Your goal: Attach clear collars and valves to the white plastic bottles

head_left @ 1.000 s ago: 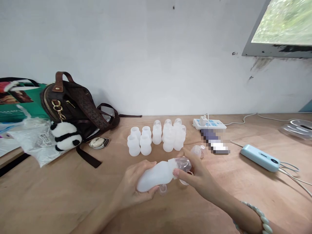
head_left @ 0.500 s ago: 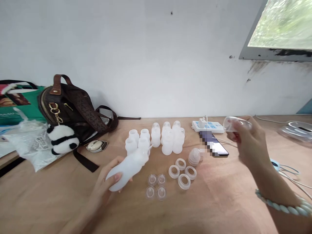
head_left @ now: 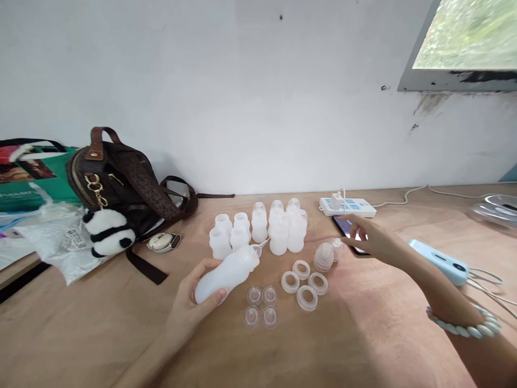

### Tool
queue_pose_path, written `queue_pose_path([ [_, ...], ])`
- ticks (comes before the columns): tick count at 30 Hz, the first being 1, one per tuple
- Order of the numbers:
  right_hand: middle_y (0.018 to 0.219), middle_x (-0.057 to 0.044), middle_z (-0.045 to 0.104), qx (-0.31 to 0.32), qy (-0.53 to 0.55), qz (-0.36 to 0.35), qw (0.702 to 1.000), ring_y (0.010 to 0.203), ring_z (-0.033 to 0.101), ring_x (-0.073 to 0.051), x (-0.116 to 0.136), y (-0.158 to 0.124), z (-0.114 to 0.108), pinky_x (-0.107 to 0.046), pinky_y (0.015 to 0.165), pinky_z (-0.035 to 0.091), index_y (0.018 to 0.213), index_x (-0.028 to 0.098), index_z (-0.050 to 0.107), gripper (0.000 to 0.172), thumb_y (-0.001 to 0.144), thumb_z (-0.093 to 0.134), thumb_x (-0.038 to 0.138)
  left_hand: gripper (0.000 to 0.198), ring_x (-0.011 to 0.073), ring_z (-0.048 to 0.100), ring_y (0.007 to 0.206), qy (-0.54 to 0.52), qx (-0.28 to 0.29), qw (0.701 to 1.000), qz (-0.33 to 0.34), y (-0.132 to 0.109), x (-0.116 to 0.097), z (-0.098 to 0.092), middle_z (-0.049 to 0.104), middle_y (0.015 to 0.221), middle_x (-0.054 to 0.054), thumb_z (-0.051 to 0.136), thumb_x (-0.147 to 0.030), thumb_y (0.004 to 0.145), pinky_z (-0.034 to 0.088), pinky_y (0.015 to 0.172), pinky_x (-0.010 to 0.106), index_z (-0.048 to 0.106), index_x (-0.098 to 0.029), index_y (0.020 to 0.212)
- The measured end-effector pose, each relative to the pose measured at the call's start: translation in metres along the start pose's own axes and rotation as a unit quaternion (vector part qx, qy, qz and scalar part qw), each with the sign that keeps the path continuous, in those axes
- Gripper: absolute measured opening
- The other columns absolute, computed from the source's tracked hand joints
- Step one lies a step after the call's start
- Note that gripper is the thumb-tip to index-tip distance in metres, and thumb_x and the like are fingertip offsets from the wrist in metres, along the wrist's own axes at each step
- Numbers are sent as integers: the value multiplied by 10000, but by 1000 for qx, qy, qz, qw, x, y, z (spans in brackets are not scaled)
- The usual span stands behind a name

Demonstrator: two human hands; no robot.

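Left hand point(head_left: 198, 291) is gripping the tilted white bottle point(head_left: 230, 273), nipple point(head_left: 257, 250) pointing away from it; right hand point(head_left: 374, 237), fingers parted, is reaching by the clear caps point(head_left: 324, 257).

Left forearm point(head_left: 161, 342) angles up from the bottom; left hand point(head_left: 194, 293) is wrapped, thumb point(head_left: 219, 296) forward | right forearm point(head_left: 420, 283) reaches inward; right hand point(head_left: 374, 240) is bent, fingers point(head_left: 355, 220) pointing left.

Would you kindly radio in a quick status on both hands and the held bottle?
Left hand gripping bottle. Right hand over phone, beside clear caps. Held bottle tilted. Standing bottles close beyond its top.
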State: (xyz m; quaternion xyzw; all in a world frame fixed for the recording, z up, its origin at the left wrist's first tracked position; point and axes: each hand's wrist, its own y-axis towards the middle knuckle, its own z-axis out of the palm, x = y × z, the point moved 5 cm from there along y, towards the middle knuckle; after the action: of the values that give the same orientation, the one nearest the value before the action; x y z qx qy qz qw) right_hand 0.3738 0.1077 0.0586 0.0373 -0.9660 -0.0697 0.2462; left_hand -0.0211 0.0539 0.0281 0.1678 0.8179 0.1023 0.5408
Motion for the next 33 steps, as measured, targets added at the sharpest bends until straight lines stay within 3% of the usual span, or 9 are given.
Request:
queue_pose_path([
  [3,661,15,563,-65,115,-56,990,605,543,-175,34,-11,-6,-309,568,428,1053,220,620,292,882,581,454,264,164,606,645,48,-26,997,50,7,-19,7,680,831,8,663,-387,817,458,524,217,621,-202,1000],
  [7,704,13,602,68,341,-89,933,608,563,-152,92,-32,31,-292,565,455,1148,211,572,384,901,565,505,295,210,691,736,193,-36,965,174,14,-43,22,739,933,30,671,-343,853,526,614,269,600,-209,1106],
  [12,757,-10,659,227,505,-14,833,564,587,-130,120,-48,85,-242,488,412,1153,186,519,582,849,558,681,243,225,710,742,416,-52,793,443,0,-54,42,755,935,99,613,-242,922,504,650,306,613,-159,1151],
  [16,600,19,598,218,495,34,841,444,480,-87,115,-50,105,-216,440,316,849,173,554,522,830,580,694,212,194,691,701,460,-57,733,497,-8,-48,50,763,922,88,534,-119,951,482,647,297,629,-166,1135],
  [18,555,38,549,173,471,35,864,445,433,-83,112,-52,107,-216,438,295,780,181,541,479,833,613,652,204,194,688,703,438,-43,751,493,-8,-46,51,759,937,96,516,-159,973,501,654,301,618,-155,1151],
  [21,550,44,514,125,461,16,878,457,399,-91,110,-55,110,-221,426,270,749,199,511,457,859,591,636,256,213,704,794,368,1,816,446,-3,-43,48,742,989,111,555,-301,977,549,713,314,597,-154,1181],
  [26,666,4,559,67,387,-75,916,559,485,-136,111,-60,105,-254,498,385,800,208,546,391,934,526,575,329,210,697,844,205,119,931,279,9,-34,41,731,1019,64,629,-397,912,561,728,297,601,-210,1181],
  [30,1017,-68,652,-1,263,-282,922,903,623,-225,121,-67,89,-350,765,522,1147,257,573,250,940,625,387,330,169,622,674,27,167,983,74,14,-17,37,693,841,15,598,-488,864,490,561,225,654,-210,1033],
  [33,1355,-92,518,-27,255,-347,902,1250,521,-274,121,-69,82,-439,981,487,1345,345,430,471,932,655,318,351,155,590,639,-29,151,987,40,15,-15,34,659,797,10,615,-492,831,460,539,212,645,-186,1000],
])
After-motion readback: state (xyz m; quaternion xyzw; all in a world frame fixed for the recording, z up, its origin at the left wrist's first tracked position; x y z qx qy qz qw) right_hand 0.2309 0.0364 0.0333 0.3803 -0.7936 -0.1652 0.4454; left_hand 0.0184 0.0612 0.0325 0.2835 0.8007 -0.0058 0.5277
